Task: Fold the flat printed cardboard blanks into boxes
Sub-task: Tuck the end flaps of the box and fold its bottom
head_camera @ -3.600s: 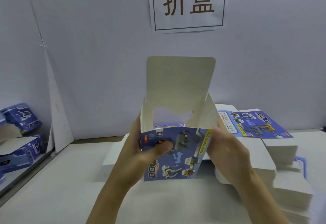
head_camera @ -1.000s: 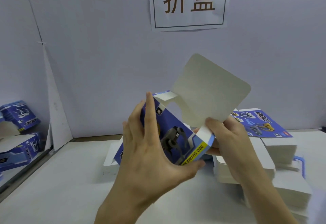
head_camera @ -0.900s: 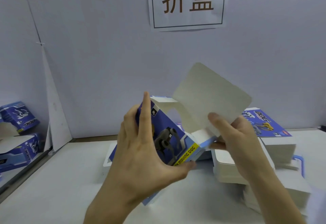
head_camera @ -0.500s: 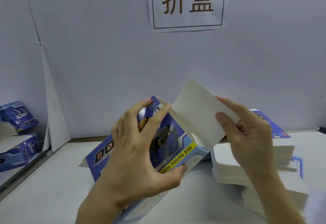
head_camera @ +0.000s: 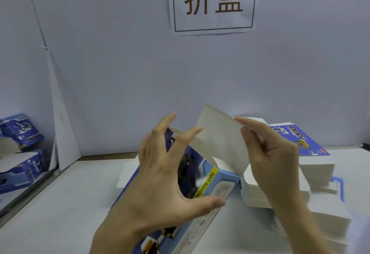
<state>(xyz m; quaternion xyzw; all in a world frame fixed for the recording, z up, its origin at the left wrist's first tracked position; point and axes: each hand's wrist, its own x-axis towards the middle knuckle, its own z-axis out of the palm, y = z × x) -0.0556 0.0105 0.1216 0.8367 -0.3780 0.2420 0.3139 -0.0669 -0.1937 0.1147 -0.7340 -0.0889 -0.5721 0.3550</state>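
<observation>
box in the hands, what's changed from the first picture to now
The box went from upright to tipped on its side, open end toward the right. Its tall white flap has been bent down; the right hand now pinches its edge. The left hand shifted its grip over the printed face. The blank stack on the right stayed put.

I'm seeing one box between my two hands, two folded boxes sitting at my left, and one wall sign.
</observation>
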